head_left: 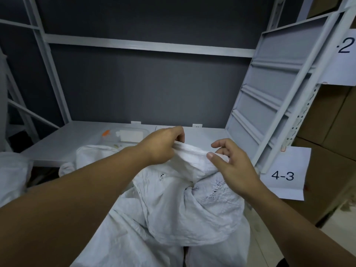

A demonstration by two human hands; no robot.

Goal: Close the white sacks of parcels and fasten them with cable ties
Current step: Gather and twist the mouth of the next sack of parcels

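In front of the grey desk (63, 135), between the two bare forearms, I see the white sack (173, 205) standing with its mouth bunched up toward the camera. The left hand (161, 145) is closed on the upper edge of the sack's mouth, fingers curled over the fabric and pulling it up. The right hand (229, 162) pinches the same edge a little to the right, thumb pressed on the cloth while the other fingers are spread loosely above it. The fabric is crumpled and twisted below the hands, with a couple of small frayed holes showing.

On the desk behind lies a clear plastic tray (127, 134) with a white block in it and something orange (106, 132) beside it; I cannot tell what that is. Another white sack (13, 174) sits at the left edge. To the right, a paper label (287, 174) reading 4-3 hangs on the metal shelving (269, 89), with cardboard boxes (331, 120) behind.
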